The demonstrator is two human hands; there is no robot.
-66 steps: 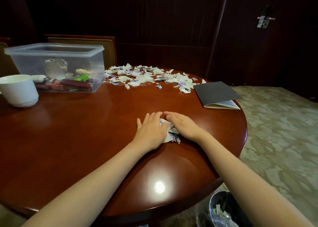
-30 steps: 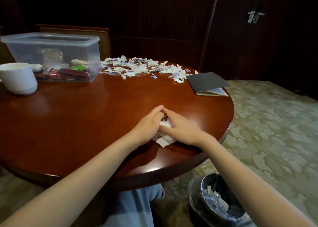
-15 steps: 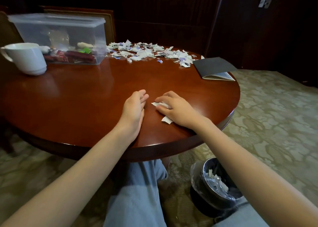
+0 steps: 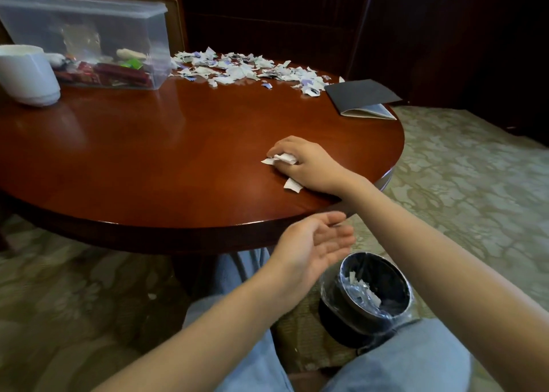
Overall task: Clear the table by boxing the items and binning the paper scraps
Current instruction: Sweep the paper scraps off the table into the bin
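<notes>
My right hand (image 4: 309, 165) rests on the round wooden table (image 4: 148, 159) near its front edge, fingers curled over a small bunch of paper scraps (image 4: 282, 159); one scrap pokes out under the wrist. My left hand (image 4: 315, 246) hovers palm-up and cupped just below the table's rim, holding nothing. Directly below stands a black bin (image 4: 368, 296) with a plastic liner and scraps inside. A larger heap of paper scraps (image 4: 243, 69) lies at the table's far side. The clear plastic box (image 4: 89, 37) at the back left holds several items.
A white cup (image 4: 26, 75) stands at the left beside the box. A dark notebook (image 4: 362, 97) lies at the table's right rim. A chair back shows behind the box. My knees in blue jeans are below, on patterned carpet.
My left hand has left the tabletop and dropped below the front edge, turned palm-up. My right hand has stayed on the scraps and gathered them tighter. The view tilted down.
</notes>
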